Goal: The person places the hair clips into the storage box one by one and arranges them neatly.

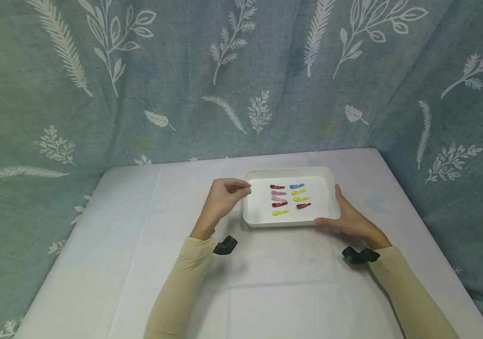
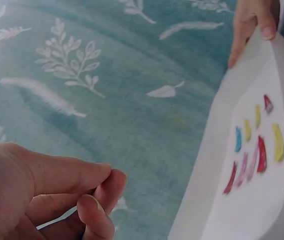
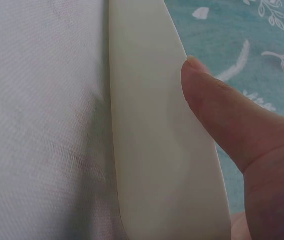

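Observation:
A white rectangular tray point(image 1: 251, 221) stands on the table with two columns of small snap hair clips lying in it. A blue hair clip point(image 1: 297, 186) is at the far right, and a yellow hair clip point(image 1: 281, 212) at the near left; others are red, pink and yellow. My right hand point(image 1: 353, 222) grips the tray's near right corner, thumb on the near wall point(image 3: 152, 120) and fingers along the right side. Beside the tray's left rim is my left hand point(image 1: 224, 200), its fingers point(image 2: 71, 172) loosely bent with nothing visible between them.
White cloth covers the table point(image 1: 139, 263). A blue-green curtain point(image 1: 173, 84) with white leaf prints hangs behind and at both sides. Dark wrist bands point(image 1: 225, 245) sit below both hands, next to the beige sleeves point(image 1: 182, 287).

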### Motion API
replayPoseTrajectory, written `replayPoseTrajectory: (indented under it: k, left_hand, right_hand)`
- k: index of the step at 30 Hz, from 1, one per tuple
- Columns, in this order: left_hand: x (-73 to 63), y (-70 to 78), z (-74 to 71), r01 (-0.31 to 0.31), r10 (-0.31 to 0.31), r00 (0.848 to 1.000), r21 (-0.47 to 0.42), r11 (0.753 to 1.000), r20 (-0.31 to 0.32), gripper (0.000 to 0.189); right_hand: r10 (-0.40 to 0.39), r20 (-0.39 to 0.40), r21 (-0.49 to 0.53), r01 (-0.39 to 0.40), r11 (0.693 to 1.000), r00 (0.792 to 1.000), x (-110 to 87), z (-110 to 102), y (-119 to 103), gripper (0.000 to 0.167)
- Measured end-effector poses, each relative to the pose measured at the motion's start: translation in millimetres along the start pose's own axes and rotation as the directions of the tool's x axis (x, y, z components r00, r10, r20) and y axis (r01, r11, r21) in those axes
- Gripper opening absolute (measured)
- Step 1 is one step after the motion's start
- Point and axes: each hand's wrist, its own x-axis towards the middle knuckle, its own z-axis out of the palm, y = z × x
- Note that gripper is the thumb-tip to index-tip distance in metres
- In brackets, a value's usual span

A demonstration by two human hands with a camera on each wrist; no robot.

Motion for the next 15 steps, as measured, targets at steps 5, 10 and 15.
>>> replayPoseTrajectory:
  k: [5, 10, 15]
  left_hand:
    - [-8.3, -9.3, -16.2, 0.006, -0.006, 1.0, -0.008, 1.0, -0.029, 0.023]
    - [-16.8, -20.1, -31.7, 0.021, -0.023, 0.998, -0.033, 0.999, -0.052, 0.025]
    - [-26.4, -29.2, -47.2, 0.025, -0.026, 0.997, -0.018, 1.0, -0.073, 0.026]
  right_hand:
    - [-0.007, 0.0, 0.001, 0.007, 1.0, 1.0, -1.6, -0.1, -0.1, 0.139]
    - [-0.016, 0.001, 0.01, 0.016, 1.0, 1.0, -2.2, -0.3, -0.3, 0.138]
    - [-0.016, 0.001, 0.007, 0.016, 1.0, 1.0, -1.9, 0.0, -0.3, 0.139]
